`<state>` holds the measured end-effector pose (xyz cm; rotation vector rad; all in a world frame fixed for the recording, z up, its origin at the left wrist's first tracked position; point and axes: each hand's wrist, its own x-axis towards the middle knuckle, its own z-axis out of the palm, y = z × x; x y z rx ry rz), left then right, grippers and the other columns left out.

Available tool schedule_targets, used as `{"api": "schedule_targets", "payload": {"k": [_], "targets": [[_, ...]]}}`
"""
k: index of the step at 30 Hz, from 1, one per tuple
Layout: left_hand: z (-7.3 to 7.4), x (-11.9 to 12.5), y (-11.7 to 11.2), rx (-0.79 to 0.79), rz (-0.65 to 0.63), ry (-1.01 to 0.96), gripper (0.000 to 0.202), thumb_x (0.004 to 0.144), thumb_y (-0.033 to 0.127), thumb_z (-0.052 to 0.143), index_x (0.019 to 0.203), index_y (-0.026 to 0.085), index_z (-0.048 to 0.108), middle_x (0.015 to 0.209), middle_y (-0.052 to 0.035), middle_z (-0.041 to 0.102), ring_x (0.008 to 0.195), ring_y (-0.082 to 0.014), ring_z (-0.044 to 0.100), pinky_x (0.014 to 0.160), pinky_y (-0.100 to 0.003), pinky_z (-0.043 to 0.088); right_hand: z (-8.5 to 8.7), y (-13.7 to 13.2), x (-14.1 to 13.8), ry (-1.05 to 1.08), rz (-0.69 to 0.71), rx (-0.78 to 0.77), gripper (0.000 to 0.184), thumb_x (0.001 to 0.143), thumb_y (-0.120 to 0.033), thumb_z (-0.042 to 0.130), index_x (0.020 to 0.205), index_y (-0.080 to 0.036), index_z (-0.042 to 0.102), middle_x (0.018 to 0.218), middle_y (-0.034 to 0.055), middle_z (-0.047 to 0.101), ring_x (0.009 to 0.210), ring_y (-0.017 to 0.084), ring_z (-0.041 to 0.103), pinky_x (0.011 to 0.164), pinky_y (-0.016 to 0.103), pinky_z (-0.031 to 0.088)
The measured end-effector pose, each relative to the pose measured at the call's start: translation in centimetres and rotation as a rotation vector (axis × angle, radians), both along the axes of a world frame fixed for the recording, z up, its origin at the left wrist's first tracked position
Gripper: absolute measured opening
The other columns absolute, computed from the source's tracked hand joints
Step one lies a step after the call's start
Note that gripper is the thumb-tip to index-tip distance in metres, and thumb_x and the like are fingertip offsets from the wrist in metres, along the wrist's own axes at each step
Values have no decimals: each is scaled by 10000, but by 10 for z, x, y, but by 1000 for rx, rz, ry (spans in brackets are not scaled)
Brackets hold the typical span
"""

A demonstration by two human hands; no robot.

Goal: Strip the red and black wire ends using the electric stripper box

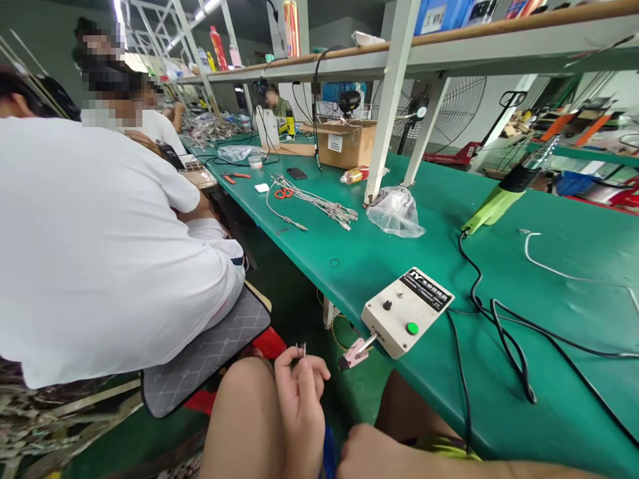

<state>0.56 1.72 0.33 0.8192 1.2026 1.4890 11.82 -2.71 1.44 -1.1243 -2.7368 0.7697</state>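
Note:
My left hand (302, 399) is raised between my knees, with thumb and fingers pinched together. Short thin wire ends (301, 348) poke up from its fingertips. My right hand (367, 452) is low at the bottom edge of the head view, curled closed. Its fingertips are hidden, so I cannot see what it holds. Just ahead on the green table's near edge is a cream box (408, 311) with a black knob, a green button and a "JY" label. From its front a metal shaft with a pink clip-like head (353, 354) sticks out over the edge.
A bundle of grey cables (319, 203), orange-handled scissors (284, 193) and a phone (296, 173) lie farther up the table. A plastic bag (397, 213) sits by the shelf post. At right are a green heat gun (499, 199) and black cords. A co-worker in white (100, 246) sits left.

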Motion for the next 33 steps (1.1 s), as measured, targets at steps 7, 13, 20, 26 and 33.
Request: {"api": "schedule_targets", "payload": {"k": [7,13,20,26,33], "targets": [[0,-3,-20,98,-3,-97,422,1042,636,783,1106,275,573,713,47,714,505,-103,507,519,-190,447,59,5,20,634,-292,-73,113,958,-173,658,1029,-230,725,733,-29,669,618,154,594,610,280,453],[-3,-3,-49,62,-33,-203,452,951,623,894,1006,270,617,755,24,689,626,-164,657,610,-250,602,77,-3,13,864,-719,-335,205,1065,-385,735,1161,-204,720,704,-40,617,588,151,557,556,261,430],[7,2,-58,200,-151,-130,318,1053,543,805,968,254,701,712,11,707,522,-132,619,502,-208,520,78,-11,22,921,-870,-536,348,993,-545,897,1033,-202,856,633,-37,604,605,143,541,591,256,453],[-1,-6,-56,265,-292,-46,188,985,363,899,935,236,770,660,-1,732,514,-165,670,545,-267,583,72,-9,34,1088,-825,-559,280,982,-487,923,958,-213,871,627,-21,664,567,129,557,558,238,448],[-11,-14,-50,553,-201,275,176,890,168,920,1020,282,889,828,-82,885,696,-279,857,655,-359,727,67,-9,41,1146,-800,-589,379,978,-534,906,876,-184,803,604,-34,589,558,127,487,539,250,379]]}}
